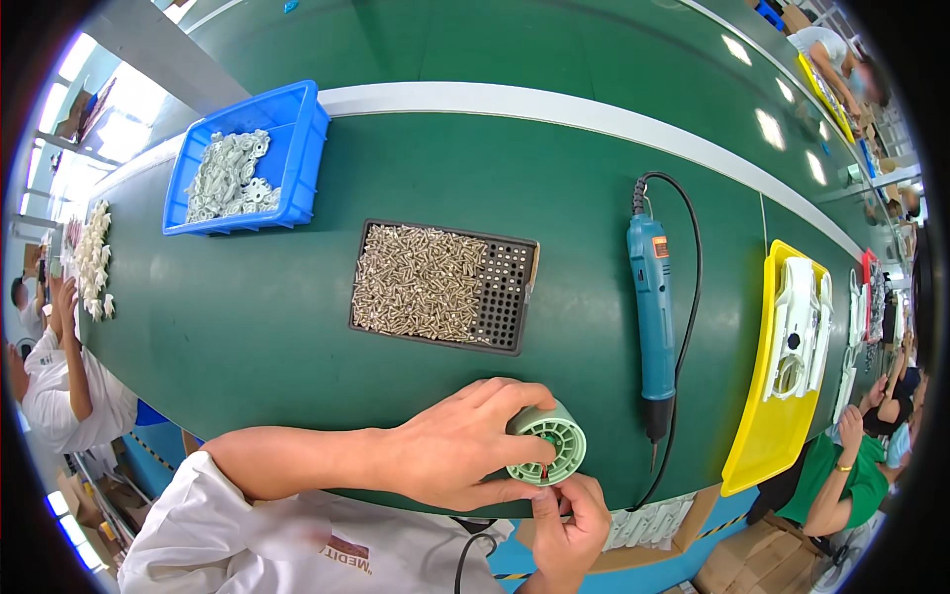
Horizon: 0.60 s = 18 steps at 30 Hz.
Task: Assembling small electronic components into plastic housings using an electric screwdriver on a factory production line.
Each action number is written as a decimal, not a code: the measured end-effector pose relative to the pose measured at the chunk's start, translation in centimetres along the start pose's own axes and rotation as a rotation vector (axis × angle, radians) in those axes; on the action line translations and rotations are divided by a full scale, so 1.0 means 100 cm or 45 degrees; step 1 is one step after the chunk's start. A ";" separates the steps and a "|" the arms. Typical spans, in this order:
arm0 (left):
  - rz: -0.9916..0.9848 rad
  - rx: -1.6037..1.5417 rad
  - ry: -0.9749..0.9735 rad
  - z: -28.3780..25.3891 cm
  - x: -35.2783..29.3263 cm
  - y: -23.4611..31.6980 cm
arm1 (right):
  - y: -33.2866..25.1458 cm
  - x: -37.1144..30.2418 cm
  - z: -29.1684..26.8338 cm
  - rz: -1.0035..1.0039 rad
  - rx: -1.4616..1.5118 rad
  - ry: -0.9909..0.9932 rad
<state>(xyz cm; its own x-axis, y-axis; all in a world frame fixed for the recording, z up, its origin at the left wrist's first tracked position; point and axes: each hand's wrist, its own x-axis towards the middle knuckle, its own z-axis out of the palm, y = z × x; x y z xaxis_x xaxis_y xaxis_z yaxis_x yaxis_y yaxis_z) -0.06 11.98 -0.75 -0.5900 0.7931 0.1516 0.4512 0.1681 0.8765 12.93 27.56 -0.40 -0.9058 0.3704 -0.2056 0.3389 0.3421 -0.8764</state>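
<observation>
Near the front edge of the table, my left hand (460, 445) is wrapped round a pale green round plastic housing (571, 443). Its ribbed open end faces up toward me, and one left finger reaches into the middle. A small red part shows inside, too small to name. At the housing's lower rim my right hand (571, 530) is closed, thumb against the bent fingers. Whatever it pinches is hidden. To the right lies a blue-green electric screwdriver (653, 307), its bit pointing toward me.
A black tray of screws (421, 282) sits mid-table. Behind it at left is a blue bin (302, 148) of pale plastic parts. White parts (94, 262) lie far left. A yellow tray (757, 455) holds white housings at right; the screwdriver's black cable (697, 267) loops beside it. Co-workers sit both sides.
</observation>
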 end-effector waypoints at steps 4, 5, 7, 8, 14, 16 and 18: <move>0.007 0.010 0.013 0.001 0.000 -0.001 | -0.001 -0.002 0.000 0.094 0.093 0.020; 0.007 0.010 0.012 0.001 0.000 -0.001 | 0.000 -0.002 0.000 0.106 0.110 0.020; 0.007 0.009 0.012 0.002 0.000 -0.001 | 0.001 -0.002 -0.001 0.117 0.125 0.020; 0.003 0.001 0.015 0.002 -0.001 -0.001 | 0.002 -0.001 -0.002 0.042 0.073 -0.013; -0.010 -0.012 0.023 0.003 0.000 -0.001 | 0.011 -0.005 0.003 0.115 0.299 0.069; -0.012 -0.005 0.023 0.002 0.000 0.000 | 0.011 -0.005 0.003 0.131 0.376 0.109; -0.008 0.003 0.010 0.000 0.000 0.001 | 0.009 -0.005 0.001 0.199 0.387 0.072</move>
<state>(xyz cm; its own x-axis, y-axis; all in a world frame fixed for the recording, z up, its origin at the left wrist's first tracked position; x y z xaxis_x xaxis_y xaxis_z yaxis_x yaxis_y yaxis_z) 0.01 12.03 -0.69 -0.5978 0.7875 0.1497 0.4492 0.1745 0.8762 13.67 27.58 -1.11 -0.8308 0.4479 -0.3305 0.3733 0.0079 -0.9277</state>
